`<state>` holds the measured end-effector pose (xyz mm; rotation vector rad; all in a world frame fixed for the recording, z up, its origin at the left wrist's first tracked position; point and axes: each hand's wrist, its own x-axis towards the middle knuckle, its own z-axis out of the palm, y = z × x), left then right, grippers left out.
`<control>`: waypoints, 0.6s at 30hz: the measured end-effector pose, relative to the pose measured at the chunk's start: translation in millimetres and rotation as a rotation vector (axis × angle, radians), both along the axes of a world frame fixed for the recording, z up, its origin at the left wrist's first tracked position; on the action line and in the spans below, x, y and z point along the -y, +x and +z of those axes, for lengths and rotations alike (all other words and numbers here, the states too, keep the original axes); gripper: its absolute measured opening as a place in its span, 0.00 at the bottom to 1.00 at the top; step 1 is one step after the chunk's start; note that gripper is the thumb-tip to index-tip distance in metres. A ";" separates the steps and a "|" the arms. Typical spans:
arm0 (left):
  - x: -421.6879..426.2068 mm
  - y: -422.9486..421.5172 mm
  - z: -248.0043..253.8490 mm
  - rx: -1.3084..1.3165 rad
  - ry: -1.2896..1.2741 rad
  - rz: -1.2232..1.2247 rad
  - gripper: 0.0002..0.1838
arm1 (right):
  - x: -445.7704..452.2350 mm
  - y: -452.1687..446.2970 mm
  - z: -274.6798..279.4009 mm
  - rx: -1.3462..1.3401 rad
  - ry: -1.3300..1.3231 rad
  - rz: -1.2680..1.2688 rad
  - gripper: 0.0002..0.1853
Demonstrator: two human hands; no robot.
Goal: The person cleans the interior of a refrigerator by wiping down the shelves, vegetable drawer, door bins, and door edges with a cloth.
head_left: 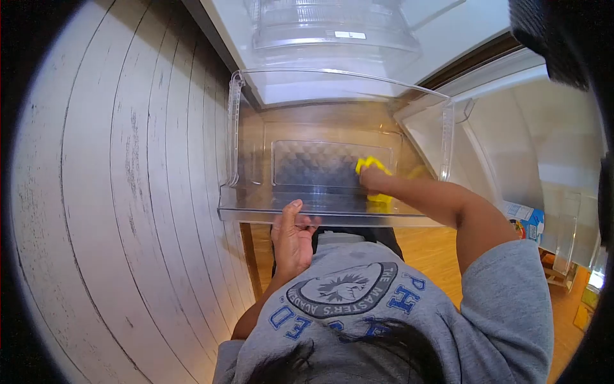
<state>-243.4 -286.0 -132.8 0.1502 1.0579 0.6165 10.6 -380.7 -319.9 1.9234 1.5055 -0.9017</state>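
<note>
A clear plastic fridge drawer [332, 208] is held in front of my body, its open side facing up. My left hand [294, 237] grips its near wall, the thumb over the rim and the fingers beneath. Inside the drawer, toward the right, my right hand [374, 178] is closed on a yellow cloth [380, 198]. Parts of the cloth stick out above and below the hand. The fingers of my right hand are mostly hidden by the hand itself.
Beyond the drawer stands an open fridge [300, 89] with more clear drawers [332, 41] inside. Its door [511, 128] swings out at the right, a blue carton [524, 217] by its lower shelf. A white plank wall [128, 192] runs close along the left, above a wooden floor [441, 253].
</note>
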 end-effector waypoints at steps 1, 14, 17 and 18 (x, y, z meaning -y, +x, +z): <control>0.1 -1.4 0.5 0.003 -0.001 -0.005 0.09 | 2.2 -9.6 -2.5 -0.084 -0.030 0.112 0.18; -2.4 -22.8 -64.7 0.320 -0.025 -0.094 0.15 | -99.4 -103.7 133.9 -0.863 0.477 -0.198 0.15; 9.4 -19.3 -78.7 0.255 0.050 -0.034 0.26 | -107.0 -83.7 214.9 -1.067 0.415 -0.391 0.18; 6.7 -22.1 -85.3 0.256 0.053 -0.037 0.26 | -109.5 -70.0 260.8 -0.940 0.512 -0.289 0.20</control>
